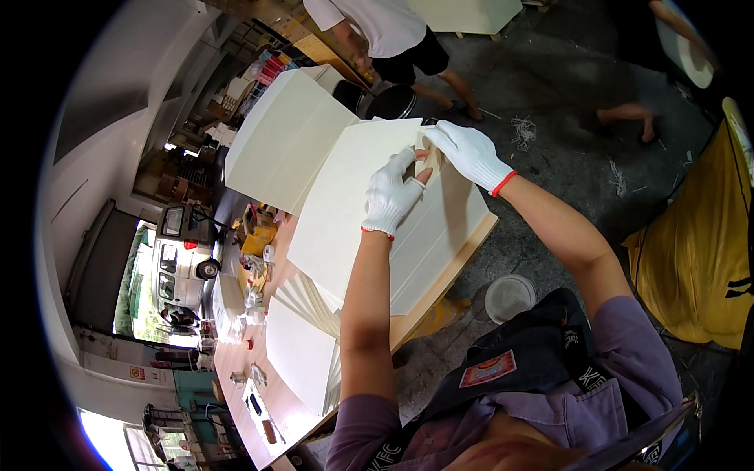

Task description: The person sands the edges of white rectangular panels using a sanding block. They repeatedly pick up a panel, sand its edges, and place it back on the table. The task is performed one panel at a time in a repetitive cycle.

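Large cream-white paper sheets (338,212) lie stacked on the table in front of me. My left hand (390,195), in a white knit glove with a red cuff and bare thumb and forefinger tips, rests at the upper right edge of the top sheet. Its thumb and forefinger are apart beside the sheet edges. Gloved the same way, my right hand (469,153) closes over the far corner of several sheets, which bend beneath it; its thumb is hidden. Another fanned pile of sheets (302,353) sits nearer, beside my left forearm.
A folded board (290,137) rises at the far left of the wooden table (243,400). A brown-handled tool (269,430) lies near its left end. Right of the table are a white bucket (510,298) and a yellow sack (691,243). Two people stand beyond.
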### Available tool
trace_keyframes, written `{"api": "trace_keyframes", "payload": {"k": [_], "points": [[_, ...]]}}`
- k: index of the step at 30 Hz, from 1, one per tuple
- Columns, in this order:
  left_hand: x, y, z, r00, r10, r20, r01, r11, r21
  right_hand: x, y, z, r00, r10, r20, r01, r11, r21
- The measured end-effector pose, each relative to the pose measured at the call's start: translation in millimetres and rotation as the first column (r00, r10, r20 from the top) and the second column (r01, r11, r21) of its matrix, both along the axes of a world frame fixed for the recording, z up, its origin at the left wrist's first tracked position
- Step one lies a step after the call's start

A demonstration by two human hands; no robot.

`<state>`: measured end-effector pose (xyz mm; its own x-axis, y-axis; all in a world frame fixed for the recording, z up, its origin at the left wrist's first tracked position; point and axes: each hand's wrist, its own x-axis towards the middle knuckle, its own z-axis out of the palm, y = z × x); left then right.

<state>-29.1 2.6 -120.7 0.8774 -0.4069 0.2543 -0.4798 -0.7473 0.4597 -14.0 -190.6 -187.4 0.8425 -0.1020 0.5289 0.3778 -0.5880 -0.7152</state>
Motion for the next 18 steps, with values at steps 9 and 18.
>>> {"api": "trace_keyframes", "payload": {"k": [9, 18], "points": [[1, -1, -3, 0.997, -0.060, 0.046, 0.066, 0.989, -0.133, -3, -3, 5, 0.997, -0.002, -0.083, 0.003, 1.000, 0.004], [-8, -6, 6, 0.999, -0.005, 0.054, 0.003, 0.999, 0.053, -3, -3, 3, 0.999, 0.007, -0.040, -0.006, 1.000, 0.017]]}}
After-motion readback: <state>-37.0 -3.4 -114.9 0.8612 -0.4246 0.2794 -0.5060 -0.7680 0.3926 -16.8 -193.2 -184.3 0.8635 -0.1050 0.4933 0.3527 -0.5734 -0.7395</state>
